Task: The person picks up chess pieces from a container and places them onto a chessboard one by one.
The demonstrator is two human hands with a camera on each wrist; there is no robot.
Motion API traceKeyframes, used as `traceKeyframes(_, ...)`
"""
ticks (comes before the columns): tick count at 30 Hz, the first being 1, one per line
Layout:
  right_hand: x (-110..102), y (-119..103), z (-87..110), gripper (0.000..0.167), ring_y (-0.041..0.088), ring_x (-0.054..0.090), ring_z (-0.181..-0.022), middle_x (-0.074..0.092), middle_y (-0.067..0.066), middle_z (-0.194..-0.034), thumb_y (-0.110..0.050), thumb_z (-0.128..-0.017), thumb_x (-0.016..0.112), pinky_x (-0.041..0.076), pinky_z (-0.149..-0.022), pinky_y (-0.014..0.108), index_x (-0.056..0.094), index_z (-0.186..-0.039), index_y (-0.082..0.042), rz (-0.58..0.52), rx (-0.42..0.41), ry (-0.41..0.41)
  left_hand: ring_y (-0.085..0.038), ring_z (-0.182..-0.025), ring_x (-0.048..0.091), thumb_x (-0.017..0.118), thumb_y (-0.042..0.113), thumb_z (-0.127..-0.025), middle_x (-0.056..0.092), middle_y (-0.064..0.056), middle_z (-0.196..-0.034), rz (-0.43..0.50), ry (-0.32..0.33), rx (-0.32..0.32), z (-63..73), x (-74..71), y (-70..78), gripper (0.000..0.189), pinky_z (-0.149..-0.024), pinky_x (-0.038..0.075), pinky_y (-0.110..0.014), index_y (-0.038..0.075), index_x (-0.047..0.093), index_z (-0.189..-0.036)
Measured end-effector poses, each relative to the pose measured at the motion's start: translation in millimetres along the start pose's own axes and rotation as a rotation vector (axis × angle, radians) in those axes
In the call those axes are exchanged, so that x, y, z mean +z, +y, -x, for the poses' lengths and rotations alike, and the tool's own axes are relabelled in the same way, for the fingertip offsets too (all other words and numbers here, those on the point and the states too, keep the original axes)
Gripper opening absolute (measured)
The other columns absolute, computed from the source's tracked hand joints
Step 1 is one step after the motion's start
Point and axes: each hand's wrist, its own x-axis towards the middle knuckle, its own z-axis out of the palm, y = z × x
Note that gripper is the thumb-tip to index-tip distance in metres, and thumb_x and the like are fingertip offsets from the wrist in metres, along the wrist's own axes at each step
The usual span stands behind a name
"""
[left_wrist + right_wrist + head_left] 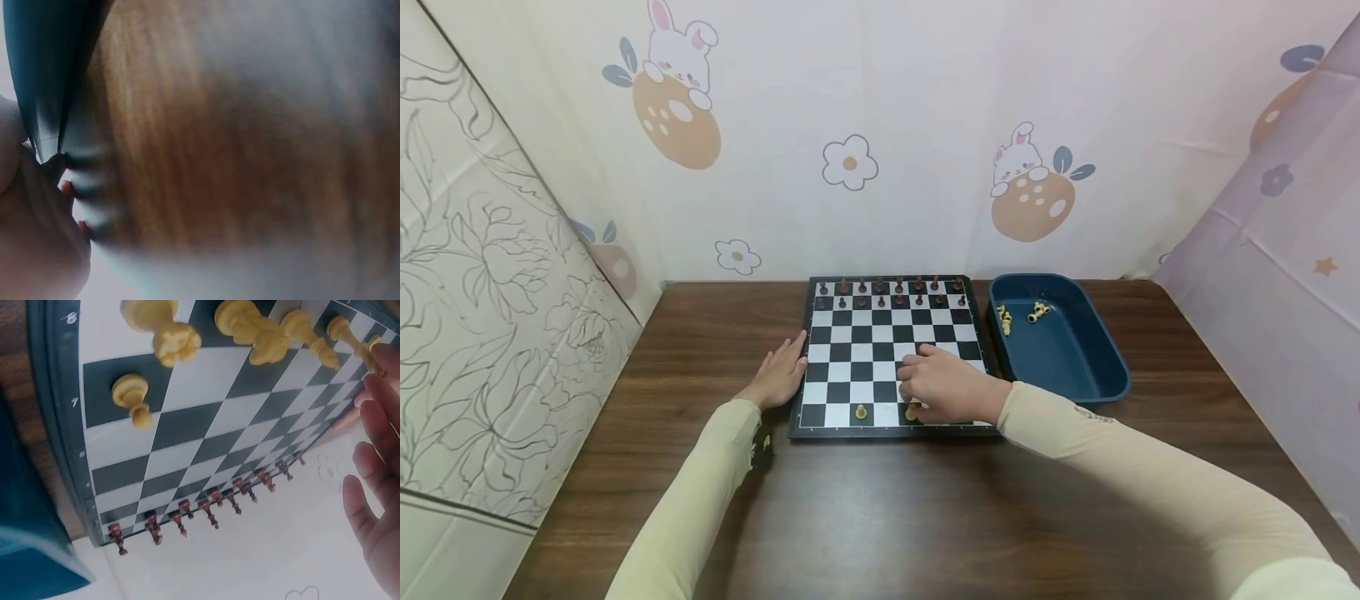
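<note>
Grip: right hand at pale chess piece, cannot tell whether pinching; left hand flat, empty. Step, apparently: setting out chessboard; next likely needs steady, upright placement.

Bare left hand laid out straight, bare right hand bent into a pinch

The left arm, in a long pale-cream fabric sleeve, stretches forward from the lower left; its hand lies palm down, the fingers straight and slightly parted. The right arm, sleeved in the same pale cream, slants in from the lower right, the back of its hand uppermost. In the right wrist view the right thumb and index fingertip nearly meet, the other fingers ranged alongside, gently bent
</note>
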Motion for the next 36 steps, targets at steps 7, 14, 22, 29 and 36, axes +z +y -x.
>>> traceKeyframes(7,-16.0,21.2,16.8,0.015,0.013,0.053,-0.08,0.065,-0.007,-0.087,-0.025,-0.075,0.077,0.038,-0.066,0.031,0.075,-0.088,-0.017,-0.01,0.058,0.029,-0.035,-0.144,0.008,0.025,0.024,-0.104,0.016,-0.016,-0.157,0.004,-0.004,-0.006,0.0,1.0,-0.8,0.055,-0.113,0.002,-0.054,0.005,0.007,-0.153)
traceKeyframes(14,-34.4,54.3,33.7,0.019,0.016,0.055,-0.085,0.066,-0.004,-0.089,-0.027,-0.073,0.081,0.042,-0.072,0.035,0.075,-0.088,-0.017,0.022,0.214,0.002,-0.035,-0.144,0.009,0.025,0.023,-0.104,0.016,-0.016,-0.157,0.001,0.01,0.003,0.2,-1.3,-1.4,0.055,-0.113,0.003,-0.054,0.004,0.008,-0.153)
traceKeyframes(22,-44.2,96.9,56.5,0.01,0.018,0.054,-0.078,0.066,-0.001,-0.083,-0.02,-0.075,0.078,0.043,-0.07,0.038,0.075,-0.083,-0.016,0.039,0.355,-0.006,-0.036,-0.143,0.008,0.025,0.023,-0.104,0.015,-0.017,-0.157,0.003,-0.002,0.014,-0.4,0.0,-1.4,0.055,-0.113,0.002,-0.055,0.003,0.008,-0.153)
traceKeyframes(29,-47.8,133.6,73.7,0.009,0.023,0.055,-0.076,0.063,0.003,-0.079,-0.014,-0.073,0.076,0.044,-0.069,0.044,0.074,-0.081,-0.01,0.057,0.416,-0.008,-0.035,-0.144,0.008,0.025,0.023,-0.104,0.015,-0.016,-0.157,-0.002,-0.004,0.006,-0.1,0.4,-0.5,0.055,-0.113,0.002,-0.054,0.004,0.007,-0.153)
traceKeyframes(36,-36.4,159.2,87.9,0.01,0.027,0.056,-0.08,0.064,0.006,-0.081,-0.012,-0.073,0.075,0.044,-0.073,0.049,0.072,-0.082,-0.008,0.035,0.491,-0.028,-0.034,-0.144,0.008,0.025,0.024,-0.104,0.015,-0.015,-0.157,0.0,-0.004,-0.001,0.6,0.7,-0.1,0.055,-0.113,0.002,-0.053,0.005,0.007,-0.153)
